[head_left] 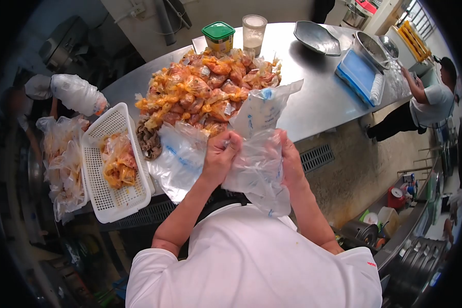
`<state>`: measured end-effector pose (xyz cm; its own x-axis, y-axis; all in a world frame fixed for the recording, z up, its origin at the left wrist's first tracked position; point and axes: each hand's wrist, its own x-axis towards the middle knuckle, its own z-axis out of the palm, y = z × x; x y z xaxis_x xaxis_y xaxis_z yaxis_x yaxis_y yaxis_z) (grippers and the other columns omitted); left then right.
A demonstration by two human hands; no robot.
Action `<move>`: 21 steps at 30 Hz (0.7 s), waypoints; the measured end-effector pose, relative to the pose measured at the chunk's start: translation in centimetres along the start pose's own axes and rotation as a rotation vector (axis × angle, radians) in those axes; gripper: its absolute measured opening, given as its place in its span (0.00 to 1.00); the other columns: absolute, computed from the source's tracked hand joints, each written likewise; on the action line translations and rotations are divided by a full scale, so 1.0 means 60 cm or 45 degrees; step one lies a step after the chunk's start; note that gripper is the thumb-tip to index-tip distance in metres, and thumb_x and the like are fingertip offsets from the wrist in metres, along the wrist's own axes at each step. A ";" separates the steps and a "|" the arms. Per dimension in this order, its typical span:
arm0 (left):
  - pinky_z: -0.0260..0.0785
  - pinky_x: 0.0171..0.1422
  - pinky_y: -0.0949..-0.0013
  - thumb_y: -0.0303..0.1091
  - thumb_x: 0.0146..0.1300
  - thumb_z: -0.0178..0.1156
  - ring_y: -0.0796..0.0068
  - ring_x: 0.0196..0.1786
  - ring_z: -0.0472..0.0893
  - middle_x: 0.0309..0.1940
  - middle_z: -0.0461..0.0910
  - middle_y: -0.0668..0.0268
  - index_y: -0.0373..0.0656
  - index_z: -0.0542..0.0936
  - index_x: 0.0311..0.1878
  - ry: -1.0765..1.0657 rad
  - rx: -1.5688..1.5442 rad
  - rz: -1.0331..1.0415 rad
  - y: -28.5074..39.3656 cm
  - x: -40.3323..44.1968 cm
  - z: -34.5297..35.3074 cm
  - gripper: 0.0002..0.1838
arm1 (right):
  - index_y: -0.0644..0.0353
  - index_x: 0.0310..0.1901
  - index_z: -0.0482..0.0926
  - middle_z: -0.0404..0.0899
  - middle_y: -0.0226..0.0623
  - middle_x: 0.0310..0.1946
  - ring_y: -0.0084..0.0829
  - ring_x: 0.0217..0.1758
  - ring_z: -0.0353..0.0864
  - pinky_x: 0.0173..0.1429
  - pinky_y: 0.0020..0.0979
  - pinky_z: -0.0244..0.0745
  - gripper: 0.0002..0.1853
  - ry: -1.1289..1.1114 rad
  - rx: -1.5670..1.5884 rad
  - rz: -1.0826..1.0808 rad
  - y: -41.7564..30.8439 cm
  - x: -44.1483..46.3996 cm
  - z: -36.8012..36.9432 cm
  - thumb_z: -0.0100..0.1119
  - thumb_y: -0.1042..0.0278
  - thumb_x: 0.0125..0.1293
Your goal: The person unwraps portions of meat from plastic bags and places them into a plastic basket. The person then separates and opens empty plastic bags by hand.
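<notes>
A clear plastic bag (256, 154) with blue print hangs between my two hands, in front of my chest. My left hand (222, 156) is closed on its left edge, fingers curled in a pinch. On the other edge, my right hand (291, 159) grips the bag, its fingers partly hidden behind the plastic. More flat bags (177, 159) with blue print lie at the table's edge by my left wrist. Just beyond my hands rises a big heap of small knotted bags (200, 87) with orange-red, meat-like contents.
On the steel table (313, 97) stand a green-lidded tub (219, 36), a beaker of white powder (253, 35), a dark tray (317, 38) and a blue container (359, 77). A white basket (91, 169) holds orange bags at left. A person (426, 97) stands at right.
</notes>
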<state>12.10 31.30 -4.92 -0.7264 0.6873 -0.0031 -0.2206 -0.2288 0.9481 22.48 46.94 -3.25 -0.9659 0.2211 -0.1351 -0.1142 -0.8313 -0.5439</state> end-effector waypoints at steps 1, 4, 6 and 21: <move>0.64 0.39 0.80 0.48 0.73 0.57 0.88 0.30 0.71 0.26 0.71 0.76 0.46 0.74 0.32 0.049 -0.017 0.178 0.003 0.008 0.002 0.17 | 0.62 0.46 0.80 0.84 0.33 0.40 0.23 0.42 0.84 0.50 0.28 0.81 0.19 0.000 -0.002 0.006 0.012 -0.006 -0.021 0.51 0.51 0.77; 0.65 0.38 0.78 0.48 0.72 0.58 0.87 0.28 0.70 0.25 0.71 0.75 0.47 0.74 0.35 0.131 -0.329 0.235 0.029 0.012 0.005 0.16 | 0.62 0.46 0.81 0.84 0.32 0.40 0.23 0.44 0.84 0.51 0.28 0.80 0.18 -0.184 -0.081 0.303 0.026 -0.015 -0.062 0.53 0.53 0.77; 0.66 0.37 0.77 0.48 0.72 0.58 0.85 0.27 0.69 0.24 0.71 0.74 0.47 0.75 0.36 0.150 -0.618 0.119 0.034 0.011 -0.005 0.15 | 0.62 0.44 0.81 0.84 0.31 0.39 0.23 0.44 0.83 0.51 0.28 0.80 0.17 -0.266 -0.303 0.225 0.015 -0.015 -0.056 0.54 0.54 0.76; 0.81 0.47 0.57 0.28 0.68 0.62 0.72 0.33 0.82 0.31 0.80 0.66 0.43 0.77 0.38 -0.083 -0.954 -0.087 0.133 0.093 0.005 0.04 | 0.65 0.51 0.77 0.82 0.34 0.43 0.23 0.45 0.80 0.54 0.28 0.77 0.11 -0.079 -0.502 -0.328 -0.158 0.080 0.065 0.55 0.69 0.73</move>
<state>6.44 33.52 2.72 -0.6601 0.7510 -0.0135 -0.6645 -0.5755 0.4767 18.00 53.90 4.51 -0.9311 0.3538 0.0883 -0.2661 -0.4938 -0.8279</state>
